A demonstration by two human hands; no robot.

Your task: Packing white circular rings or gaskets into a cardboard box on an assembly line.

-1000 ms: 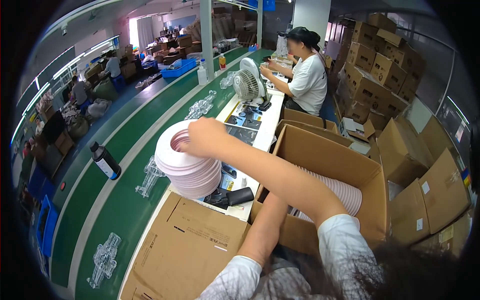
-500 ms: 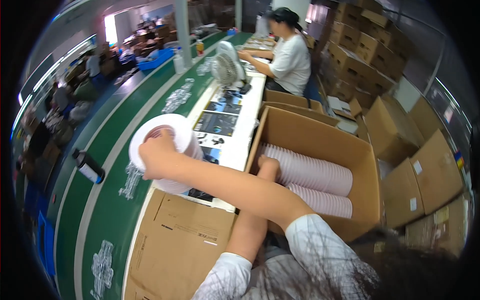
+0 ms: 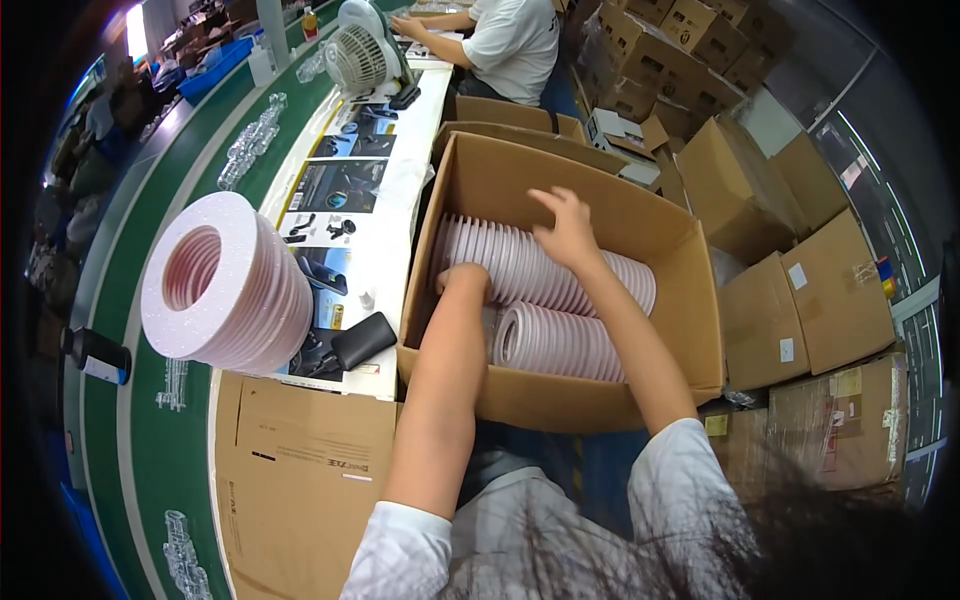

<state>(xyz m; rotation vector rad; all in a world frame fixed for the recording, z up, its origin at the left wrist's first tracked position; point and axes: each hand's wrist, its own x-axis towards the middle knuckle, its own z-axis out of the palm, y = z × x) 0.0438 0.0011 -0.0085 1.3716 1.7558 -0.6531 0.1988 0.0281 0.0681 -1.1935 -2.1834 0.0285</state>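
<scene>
- The long row of pale pink rings (image 3: 590, 272) lies on its side in an open carton (image 3: 560, 405), along its far part.
- A shorter row of like rings (image 3: 565, 343) lies in front of it, nearer the person, an end ring's round hole showing.
- The left hand (image 3: 466, 281) is down inside the carton at the long row's left end (its fingertips are hidden, so I cannot tell whether that grip is closed on rings).
- The right hand (image 3: 566, 232) is over the same row, its grip apart, thumb and fingers spread with nothing between them.
- Left of the carton, a stack of rings (image 3: 275, 300) stands on the white table (image 3: 400, 190), its wide hole facing up.
- Just beside the stack lies a black case (image 3: 365, 341); a flat cardboard sheet (image 3: 300, 490) is nearer the person.
- A fan (image 3: 360, 58) stands farther along the table, near a co-worker in a white shirt (image 3: 513, 45).
- Beyond the table runs a green belt (image 3: 150, 490) bearing clear plastic pieces (image 3: 252, 140) (a black bottle (image 3: 97, 355) is there too).
</scene>
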